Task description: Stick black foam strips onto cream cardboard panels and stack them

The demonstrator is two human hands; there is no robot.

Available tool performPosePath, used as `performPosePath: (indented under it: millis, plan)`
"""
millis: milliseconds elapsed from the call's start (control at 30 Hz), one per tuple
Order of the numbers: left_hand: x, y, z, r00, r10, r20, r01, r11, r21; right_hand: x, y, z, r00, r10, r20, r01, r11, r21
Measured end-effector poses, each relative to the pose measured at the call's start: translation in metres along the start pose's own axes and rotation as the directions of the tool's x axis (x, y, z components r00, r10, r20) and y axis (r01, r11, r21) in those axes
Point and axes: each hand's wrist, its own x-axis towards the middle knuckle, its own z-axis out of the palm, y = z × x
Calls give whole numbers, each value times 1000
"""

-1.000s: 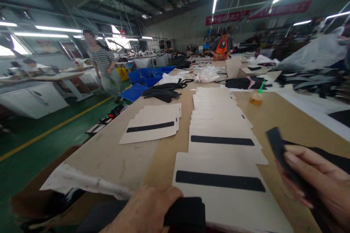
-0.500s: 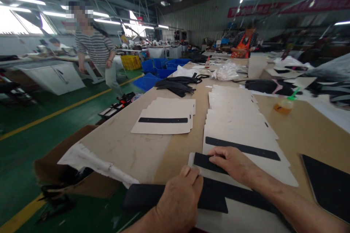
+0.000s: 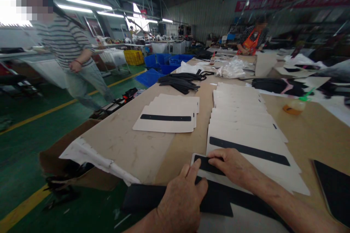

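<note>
A short black strip point(image 3: 206, 164) lies on a whitish panel point(image 3: 193, 157) at the near edge of the table. My right hand point(image 3: 232, 164) is closed, thumb and forefinger pinching the strip's upper edge. My left hand point(image 3: 183, 196) has its forefinger stretched onto the strip's left end and its thumb apart from it. Beneath that hand runs a wider black piece point(image 3: 144, 198), which sticks out past the table edge on the left. Another black band point(image 3: 240, 193) crosses the panel under my right wrist. The palm side of both hands is hidden.
Overlapping whitish panels point(image 3: 235, 120) lie ahead, the nearest bearing a black strip point(image 3: 248, 151). A smaller panel stack point(image 3: 164, 107) is to the left. A bottle of amber liquid point(image 3: 294, 107) and a black board point(image 3: 333, 185) are right. A person point(image 3: 71, 51) walks by on the left.
My left forefinger has stretched forward onto the strip's left end and its thumb has moved away. My right hand keeps its pinch. The walking person has come nearer.
</note>
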Motion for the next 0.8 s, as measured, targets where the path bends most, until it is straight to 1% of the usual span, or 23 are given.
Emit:
performPosePath:
  millis: [67, 200, 367, 500, 667, 733, 800]
  plan:
    - [0, 0, -1, 1000, 0, 10, 0, 1000, -12, 1, 1, 2, 1000, -7, 1, 7, 1000, 2]
    - [0, -2, 0, 1000, 7, -15, -8, 999, -34, 2, 3, 6, 1000, 12, 5, -12, 1000, -10]
    - [0, -3, -3, 1000, -2, -7, 2, 999, -39, 3, 2, 6, 1000, 11, -5, -11, 999, -33]
    - [1, -3, -5, 1000, -15, 21, 16, 999, -49, 3, 0, 4, 1000, 18, -7, -18, 998, -54]
    - [1, 0, -10, 997, -43, 62, 46, 997, -55, 7, -3, 8, 999, 36, -29, -37, 998, -50]
    - [1, 1, -11, 996, -51, 74, 55, 997, -56, 7, -2, 6, 999, 33, -41, -34, 999, -25]
    - [2, 0, -11, 995, -53, 87, 59, 996, -61, 1, 3, -4, 998, 52, -31, -52, 998, 19]
